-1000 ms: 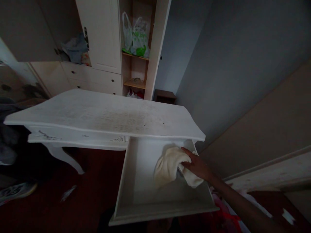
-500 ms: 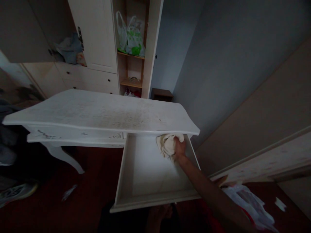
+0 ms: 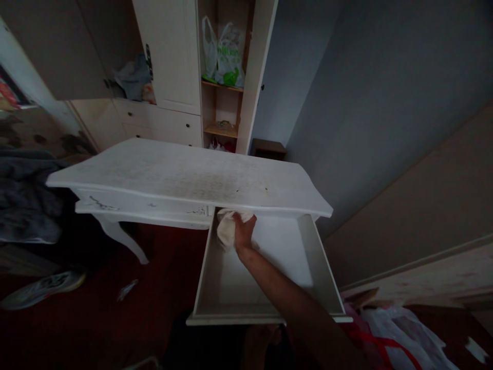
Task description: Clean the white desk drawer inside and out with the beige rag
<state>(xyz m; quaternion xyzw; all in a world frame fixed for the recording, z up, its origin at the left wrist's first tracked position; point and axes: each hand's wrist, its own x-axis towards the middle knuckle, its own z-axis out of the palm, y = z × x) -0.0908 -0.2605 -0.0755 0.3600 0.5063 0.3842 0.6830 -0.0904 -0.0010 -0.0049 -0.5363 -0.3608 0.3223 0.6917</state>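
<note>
My right hand [image 3: 244,230], fingers curled on a bunched cream cloth [image 3: 225,230], is at the drawer's [image 3: 318,259] back-left corner — a careless lift could knock it against the tabletop [image 3: 173,167].

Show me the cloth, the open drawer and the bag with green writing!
Cloth [image 3: 226,230], head view: on its crumpled left part.
Open drawer [image 3: 284,242], head view: on its bare bottom.
Bag with green writing [image 3: 230,62], head view: on its front.

A person's right hand [image 3: 244,231] held a crumpled cream cloth [image 3: 226,229] in the back left corner of a pulled-out drawer [image 3: 287,249] in a white table [image 3: 181,162] smudged grey on top, as a plastic bag [image 3: 231,61] stood inside an open wardrobe [image 3: 173,67] beyond.
</note>
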